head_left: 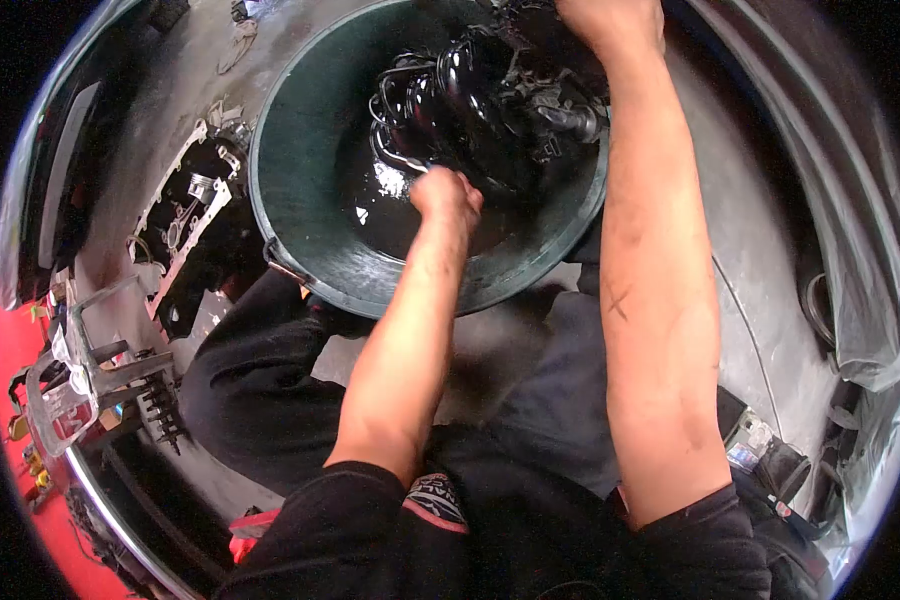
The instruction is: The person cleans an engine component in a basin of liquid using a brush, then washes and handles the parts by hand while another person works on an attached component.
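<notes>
A large dark green tub [300,255] stands on the floor before my legs, with dark, shiny liquid [385,225] in its bottom. In it lies a glossy black part [460,110] with curved tubes, wet on its surface. My left hand [447,195] is closed at the near end of this part, next to a shiny metal edge; what its fingers hold is hidden. Over the tub's far right side, my right hand [613,22] reaches past the top of the view, its fingers out of sight. Below it sit dark connectors and wiring [570,115].
On the floor at the left lies an engine block part [185,215] with a piston. Metal brackets [75,370] and a toothed shaft [160,400] are at the lower left, near a red surface [5,350]. A thin cable [755,330] runs along the floor at the right.
</notes>
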### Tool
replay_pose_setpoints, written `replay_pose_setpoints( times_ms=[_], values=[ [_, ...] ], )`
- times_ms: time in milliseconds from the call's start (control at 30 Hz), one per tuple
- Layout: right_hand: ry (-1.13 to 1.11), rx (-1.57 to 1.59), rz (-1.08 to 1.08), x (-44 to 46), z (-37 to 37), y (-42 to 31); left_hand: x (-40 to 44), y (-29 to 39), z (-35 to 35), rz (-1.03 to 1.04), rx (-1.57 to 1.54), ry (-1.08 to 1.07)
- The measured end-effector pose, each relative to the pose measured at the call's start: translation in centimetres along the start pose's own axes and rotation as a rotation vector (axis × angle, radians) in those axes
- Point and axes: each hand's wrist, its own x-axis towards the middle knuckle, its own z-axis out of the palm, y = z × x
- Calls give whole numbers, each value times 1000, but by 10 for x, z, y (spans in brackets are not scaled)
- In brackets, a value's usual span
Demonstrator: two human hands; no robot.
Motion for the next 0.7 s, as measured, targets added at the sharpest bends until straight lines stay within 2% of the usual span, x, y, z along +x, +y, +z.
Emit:
replay_pose_setpoints(
  times_ms=[67,133,167,233,267,300,400,433,467,567,633,700],
  values=[
    [7,-3,-13,-1,2,1,-8,3,21,-20,-5,129],
    [39,48,-44,-1,1,2,-28,-18,18,-159,70,124],
    [58,48,-47,0,1,3,-20,-36,-9,-193,223,-48],
    [90,35,-56,2,4,6,-24,-30,-43,-225,417,-47],
    [67,36,-52,2,3,9,-10,-22,-67,-184,570,-46],
    [43,36,-49,2,-1,8,-10,-3,-80,106,1028,-64],
    [49,30,-61,1,0,8,81,26,-150,392,1745,269],
    [78,23,-74,3,6,12,114,33,-176,215,1635,335],
    [109,17,-88,5,9,11,85,49,-160,154,1696,326],
    [66,24,-46,0,2,2,128,28,-173,86,2139,-63],
    [80,-15,-54,6,7,7,117,6,-162,129,2102,-205],
    [99,-40,-73,14,12,13,38,17,-110,206,2065,-260]
  ],
)
